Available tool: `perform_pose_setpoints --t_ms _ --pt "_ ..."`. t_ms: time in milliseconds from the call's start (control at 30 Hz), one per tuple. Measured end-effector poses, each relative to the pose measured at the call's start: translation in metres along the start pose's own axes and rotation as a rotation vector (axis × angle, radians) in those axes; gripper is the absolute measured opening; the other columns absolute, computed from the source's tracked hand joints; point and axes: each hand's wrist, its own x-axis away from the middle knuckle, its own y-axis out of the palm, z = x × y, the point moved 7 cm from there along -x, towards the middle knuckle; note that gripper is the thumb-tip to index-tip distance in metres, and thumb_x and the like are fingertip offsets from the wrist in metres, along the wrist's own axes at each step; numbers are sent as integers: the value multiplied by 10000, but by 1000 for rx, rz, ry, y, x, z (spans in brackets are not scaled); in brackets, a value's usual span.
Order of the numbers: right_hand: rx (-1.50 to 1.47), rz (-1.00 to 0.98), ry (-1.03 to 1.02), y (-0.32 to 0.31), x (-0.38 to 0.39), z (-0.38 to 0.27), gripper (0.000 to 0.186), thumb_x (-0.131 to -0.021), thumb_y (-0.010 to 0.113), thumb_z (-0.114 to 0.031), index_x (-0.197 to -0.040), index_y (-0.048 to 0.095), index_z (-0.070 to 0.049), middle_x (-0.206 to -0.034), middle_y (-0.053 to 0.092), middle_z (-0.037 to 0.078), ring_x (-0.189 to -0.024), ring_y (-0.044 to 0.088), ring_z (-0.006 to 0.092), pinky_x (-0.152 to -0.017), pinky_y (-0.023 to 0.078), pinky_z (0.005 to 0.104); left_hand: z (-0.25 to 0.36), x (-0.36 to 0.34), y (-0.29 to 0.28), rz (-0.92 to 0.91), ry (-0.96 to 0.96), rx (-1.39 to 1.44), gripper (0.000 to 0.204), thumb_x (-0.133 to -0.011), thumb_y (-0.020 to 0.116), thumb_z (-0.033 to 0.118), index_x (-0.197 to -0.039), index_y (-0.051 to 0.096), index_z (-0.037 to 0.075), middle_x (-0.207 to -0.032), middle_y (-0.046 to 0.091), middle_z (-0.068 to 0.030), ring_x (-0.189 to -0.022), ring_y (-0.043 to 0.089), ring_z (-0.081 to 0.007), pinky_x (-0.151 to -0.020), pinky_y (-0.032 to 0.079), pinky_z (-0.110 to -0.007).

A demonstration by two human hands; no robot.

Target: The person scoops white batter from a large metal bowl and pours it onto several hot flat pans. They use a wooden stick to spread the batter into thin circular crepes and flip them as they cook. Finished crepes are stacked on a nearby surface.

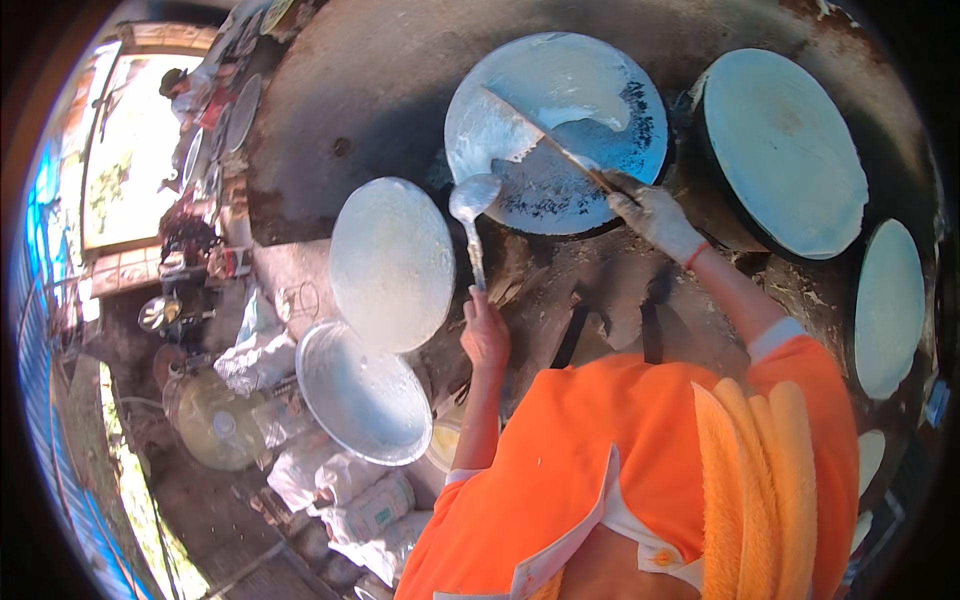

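Observation:
In my left hand (485, 335) is the handle of a metal ladle (474, 200). Its bowl hangs at the near left rim of a round griddle (565, 190). White batter (560, 75) coats the griddle's far and left parts, while dark, speckled metal shows on the near and right parts. A pale glove covers my right hand (655, 222), which is closed around one end of a long, thin wooden stick (545, 133). The stick lies slantwise across the griddle, its far end over the batter.
Left of the griddle stands a round pan (390, 265) with a whitish surface, above a wide metal basin (340, 390). Another batter-covered griddle (785, 150) and a pale round sheet (890, 310) are at the right. White sacks (370, 505) and a fan (222, 425) are lower left; another person (190, 90) is far left.

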Motion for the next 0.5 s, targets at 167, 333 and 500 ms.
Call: perform_pose_setpoints --t_ms 167,333,500 --pt "-492 0 178 59 2 48 299 -891 473 -118 -1164 528 -9 -1082 592 98 -771 582 143 -612 482 217 9 35 2 -28 0 106 398 -859 499 143 -1229 401 34 -877 513 -156 -648 582 -330 -501 470 -416" --pt "-708 371 41 87 81 128 330 -890 423 -154 -1179 490 -9 -1156 543 139 -954 525 222 -789 451 308 -24 26 -25 -129 126 711 345 -862 505 67 -1193 413 41 -741 476 -62 -550 511 -169 -448 417 -289" --pt "-958 190 197 231 34 52 370 -938 357 -184 -1270 388 -23 -1276 443 157 -1145 470 232 -914 437 330 -59 -33 -108 -149 -98 1565 231 -916 408 48 -1147 416 51 -625 430 4 -449 363 -26 -392 285 -163"
